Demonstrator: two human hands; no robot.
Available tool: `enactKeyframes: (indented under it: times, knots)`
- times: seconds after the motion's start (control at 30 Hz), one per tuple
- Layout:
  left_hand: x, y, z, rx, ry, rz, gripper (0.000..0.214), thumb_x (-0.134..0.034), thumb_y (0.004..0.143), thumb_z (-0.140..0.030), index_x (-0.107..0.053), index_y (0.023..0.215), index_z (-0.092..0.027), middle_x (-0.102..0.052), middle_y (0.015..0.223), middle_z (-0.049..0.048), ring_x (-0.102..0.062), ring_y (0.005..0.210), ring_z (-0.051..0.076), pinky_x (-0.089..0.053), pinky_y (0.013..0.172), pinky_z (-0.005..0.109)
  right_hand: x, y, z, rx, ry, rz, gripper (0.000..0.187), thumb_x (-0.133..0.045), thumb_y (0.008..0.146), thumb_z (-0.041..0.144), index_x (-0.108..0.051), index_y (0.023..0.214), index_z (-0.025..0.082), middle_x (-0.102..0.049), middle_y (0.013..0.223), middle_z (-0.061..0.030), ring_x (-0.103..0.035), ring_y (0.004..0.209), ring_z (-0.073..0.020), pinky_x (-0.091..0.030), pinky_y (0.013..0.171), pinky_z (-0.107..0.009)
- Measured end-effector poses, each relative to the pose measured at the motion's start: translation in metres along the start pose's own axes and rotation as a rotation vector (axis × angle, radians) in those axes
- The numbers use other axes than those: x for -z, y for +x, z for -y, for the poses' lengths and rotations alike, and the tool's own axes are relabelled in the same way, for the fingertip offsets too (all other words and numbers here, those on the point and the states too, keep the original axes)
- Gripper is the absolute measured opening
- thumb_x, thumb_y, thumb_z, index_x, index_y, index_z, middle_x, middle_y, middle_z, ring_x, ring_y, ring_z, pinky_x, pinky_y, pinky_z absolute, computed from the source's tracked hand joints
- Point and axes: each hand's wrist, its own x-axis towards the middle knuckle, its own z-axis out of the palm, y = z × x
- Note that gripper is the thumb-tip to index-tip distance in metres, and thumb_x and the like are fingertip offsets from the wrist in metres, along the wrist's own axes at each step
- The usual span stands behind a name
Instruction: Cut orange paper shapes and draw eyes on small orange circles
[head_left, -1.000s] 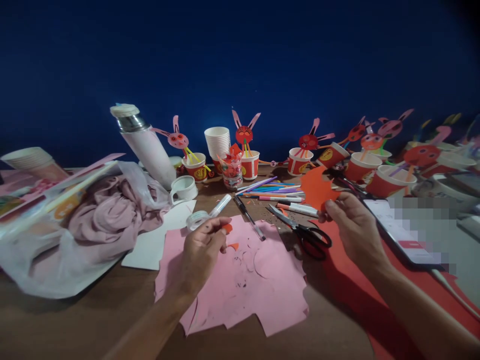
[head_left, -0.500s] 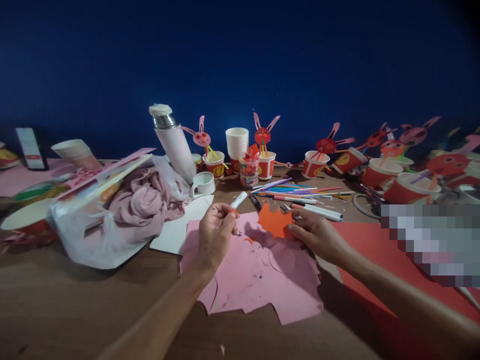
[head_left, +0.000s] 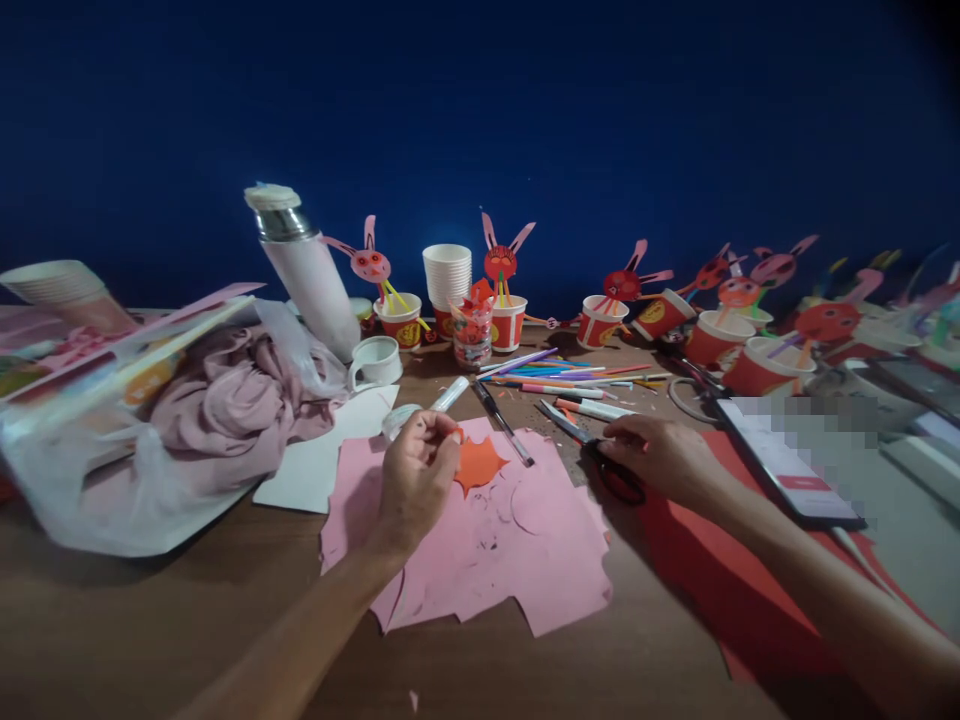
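My left hand [head_left: 420,470] pinches a jagged orange paper piece [head_left: 481,466] by its left edge, above the cut pink paper sheet [head_left: 517,560]. My right hand [head_left: 660,452] is closed on the scissors [head_left: 619,478] near their black handles, beside the right edge of the pink sheet. The blades point away to the upper left, slightly apart. A black pen [head_left: 504,424] lies across the top of the pink sheet. Just beyond my left fingers is a white marker [head_left: 450,394].
Colored sticks [head_left: 555,372] and markers lie behind the pink sheet. Rabbit-faced paper cups [head_left: 507,322] line the back. To the left are a thermos [head_left: 311,285], a mug [head_left: 377,362] and a plastic bag [head_left: 142,500]. Red paper [head_left: 697,560] and a phone [head_left: 787,470] are right.
The orange piece has passed from my right hand to my left. My right hand has moved onto the scissors. The black pen now rests on the pink sheet, and the view has shifted right.
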Motion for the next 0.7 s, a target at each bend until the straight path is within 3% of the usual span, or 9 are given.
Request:
enactKeyframes:
  times: [0.13, 0.23, 0.4, 0.7]
  knots:
    - [-0.006, -0.007, 0.005, -0.005, 0.106, 0.067, 0.007, -0.052, 0.073, -0.022, -0.049, 0.076, -0.017, -0.052, 0.068, -0.0025, -0.046, 0.05, 0.008, -0.037, 0.045, 0.019, -0.006, -0.006, 0.007, 0.055, -0.092, -0.016, 0.029, -0.05, 0.081, 0.043, -0.066, 0.095, 0.023, -0.067, 0.095, -0.0078, -0.062, 0.085, -0.0255, -0.042, 0.065, -0.032]
    - [-0.009, -0.011, 0.006, 0.02, 0.136, 0.099, 0.007, -0.052, 0.072, -0.023, -0.049, 0.075, -0.018, -0.052, 0.066, -0.0028, -0.045, 0.048, 0.008, -0.037, 0.045, 0.019, -0.011, 0.0, 0.014, 0.081, -0.138, -0.039, 0.028, -0.051, 0.079, 0.04, -0.066, 0.089, 0.019, -0.065, 0.095, -0.0113, -0.059, 0.091, -0.0279, -0.04, 0.075, -0.037]
    - [-0.008, -0.01, 0.01, 0.037, 0.162, 0.124, 0.007, -0.051, 0.073, -0.024, -0.048, 0.076, -0.018, -0.049, 0.061, -0.0043, -0.043, 0.047, 0.008, -0.036, 0.045, 0.02, -0.01, 0.009, 0.01, 0.107, -0.132, -0.008, 0.016, -0.052, 0.076, 0.027, -0.066, 0.072, 0.022, -0.069, 0.077, -0.0032, -0.062, 0.074, -0.0194, -0.039, 0.065, -0.028]
    - [-0.009, -0.008, 0.015, 0.055, 0.129, 0.14, 0.007, -0.049, 0.073, -0.024, -0.046, 0.076, -0.018, -0.047, 0.062, -0.0051, -0.041, 0.046, 0.007, -0.035, 0.043, 0.018, 0.023, 0.011, -0.026, 0.039, -0.142, -0.016, 0.017, -0.053, 0.076, 0.033, -0.066, 0.074, 0.022, -0.069, 0.072, -0.0012, -0.06, 0.066, -0.0176, -0.034, 0.055, -0.025]
